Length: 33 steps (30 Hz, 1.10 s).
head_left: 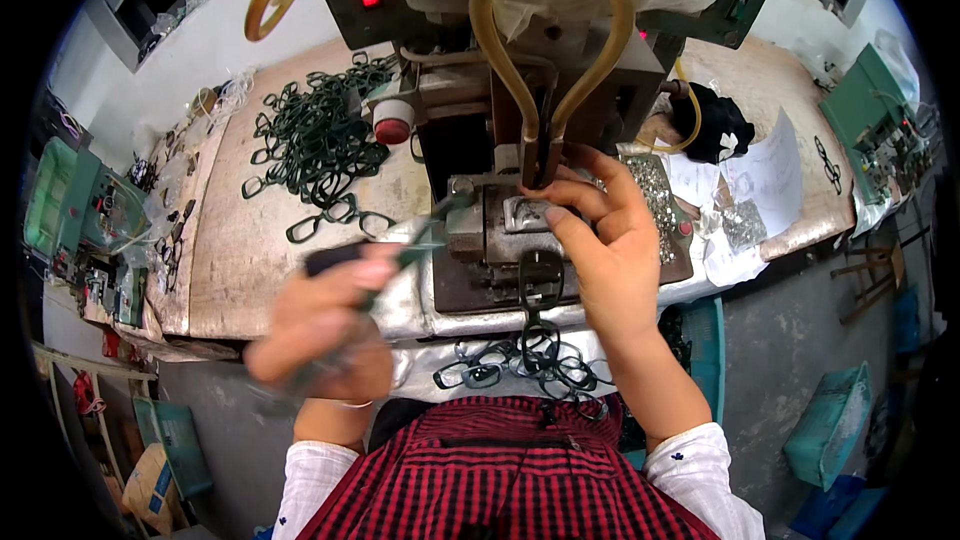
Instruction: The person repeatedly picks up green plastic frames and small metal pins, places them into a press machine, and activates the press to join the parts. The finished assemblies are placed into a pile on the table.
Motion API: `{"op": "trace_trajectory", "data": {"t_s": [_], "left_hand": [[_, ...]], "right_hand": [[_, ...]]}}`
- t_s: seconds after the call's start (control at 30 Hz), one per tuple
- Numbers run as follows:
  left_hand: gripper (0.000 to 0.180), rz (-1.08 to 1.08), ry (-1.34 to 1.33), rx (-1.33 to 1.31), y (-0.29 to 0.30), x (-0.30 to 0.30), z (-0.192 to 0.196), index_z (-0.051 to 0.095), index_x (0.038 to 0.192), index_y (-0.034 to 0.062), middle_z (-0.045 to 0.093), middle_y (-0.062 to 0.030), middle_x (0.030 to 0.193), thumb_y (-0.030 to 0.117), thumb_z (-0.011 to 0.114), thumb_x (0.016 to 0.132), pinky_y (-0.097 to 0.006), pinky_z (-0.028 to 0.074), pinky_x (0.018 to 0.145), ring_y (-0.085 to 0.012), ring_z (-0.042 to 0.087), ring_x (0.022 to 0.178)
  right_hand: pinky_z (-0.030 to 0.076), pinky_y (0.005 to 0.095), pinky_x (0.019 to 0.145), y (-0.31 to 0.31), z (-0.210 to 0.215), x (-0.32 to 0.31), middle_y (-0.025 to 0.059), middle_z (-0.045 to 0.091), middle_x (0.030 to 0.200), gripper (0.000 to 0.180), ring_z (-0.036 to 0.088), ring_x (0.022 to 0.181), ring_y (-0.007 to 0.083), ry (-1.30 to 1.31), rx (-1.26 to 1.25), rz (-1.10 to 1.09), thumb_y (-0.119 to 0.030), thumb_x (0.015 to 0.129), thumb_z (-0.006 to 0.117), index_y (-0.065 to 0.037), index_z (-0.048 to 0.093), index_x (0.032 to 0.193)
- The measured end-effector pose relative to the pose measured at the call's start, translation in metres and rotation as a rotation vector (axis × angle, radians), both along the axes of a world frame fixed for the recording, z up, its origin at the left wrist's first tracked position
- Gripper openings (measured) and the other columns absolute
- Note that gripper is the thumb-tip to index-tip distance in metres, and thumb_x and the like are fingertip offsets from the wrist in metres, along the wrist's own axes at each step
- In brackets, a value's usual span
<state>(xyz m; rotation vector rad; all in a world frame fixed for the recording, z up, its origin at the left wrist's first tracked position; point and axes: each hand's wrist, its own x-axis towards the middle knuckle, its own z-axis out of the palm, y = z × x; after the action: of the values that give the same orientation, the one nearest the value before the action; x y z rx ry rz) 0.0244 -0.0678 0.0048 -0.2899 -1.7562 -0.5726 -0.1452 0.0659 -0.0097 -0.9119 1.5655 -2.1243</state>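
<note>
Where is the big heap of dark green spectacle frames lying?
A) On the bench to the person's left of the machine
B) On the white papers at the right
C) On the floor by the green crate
A: the heap of dark green spectacle frames lies on the worn bench top, on the person's left of the machine, beyond the blurred left hand.

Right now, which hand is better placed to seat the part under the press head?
Probably right. The right hand already pinches at the fixture beneath the press head; the left hand is blurred, off to the side, holding a tool.
</note>
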Motion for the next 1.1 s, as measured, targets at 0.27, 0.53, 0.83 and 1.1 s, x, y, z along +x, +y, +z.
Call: {"op": "trace_trajectory", "data": {"t_s": [0.27, 0.53, 0.83, 1.1], "left_hand": [[0.015, -0.013, -0.191, -0.570, 0.012, -0.055, -0.020, 0.062, 0.087, 0.0063, 0.068, -0.0100, 0.104, 0.012, 0.068, 0.074, -0.035, 0.061, 0.075, -0.0220, 0.065, 0.083], [0.013, -0.070, -0.181, -0.501, 0.006, -0.057, -0.027, 0.062, 0.086, 0.0083, 0.072, -0.0080, 0.100, 0.013, 0.070, 0.076, -0.032, 0.060, 0.066, -0.0209, 0.068, 0.074], [0.018, 0.703, -0.318, -0.091, 0.003, 0.022, -0.042, 0.065, 0.100, 0.0051, 0.071, -0.0135, 0.110, -0.003, 0.066, 0.084, -0.042, 0.051, 0.091, -0.0306, 0.069, 0.093], [0.027, 1.311, -0.883, 0.144, -0.142, -0.008, -0.101, 0.073, 0.079, 0.0062, 0.064, -0.0087, 0.102, 0.032, 0.079, 0.076, -0.042, 0.053, 0.076, -0.0316, 0.064, 0.090]], "right_hand": [[0.041, 0.0462, 0.106, 0.049, -0.084, -0.084, 0.0187, 0.061, 0.128, 0.022, 0.049, 0.128, 0.0385, 0.910, 0.843, -0.631, -0.014, 0.078, 0.075, -0.007, 0.072, 0.099], [0.045, 0.0443, 0.098, 0.054, -0.101, -0.095, 0.0156, 0.068, 0.113, 0.009, 0.058, 0.116, 0.0357, 1.011, 0.621, -0.674, -0.006, 0.078, 0.071, -0.002, 0.068, 0.086], [0.050, 0.0310, 0.081, 0.055, -0.097, -0.084, 0.0107, 0.071, 0.090, 0.013, 0.066, 0.084, 0.0208, 0.479, 0.437, -0.632, -0.005, 0.087, 0.067, 0.000, 0.069, 0.098], [0.051, 0.0342, 0.084, 0.034, -0.081, -0.081, 0.0131, 0.072, 0.095, 0.014, 0.068, 0.089, 0.0256, 0.446, 0.423, -0.562, -0.005, 0.084, 0.070, 0.000, 0.072, 0.097]]}}
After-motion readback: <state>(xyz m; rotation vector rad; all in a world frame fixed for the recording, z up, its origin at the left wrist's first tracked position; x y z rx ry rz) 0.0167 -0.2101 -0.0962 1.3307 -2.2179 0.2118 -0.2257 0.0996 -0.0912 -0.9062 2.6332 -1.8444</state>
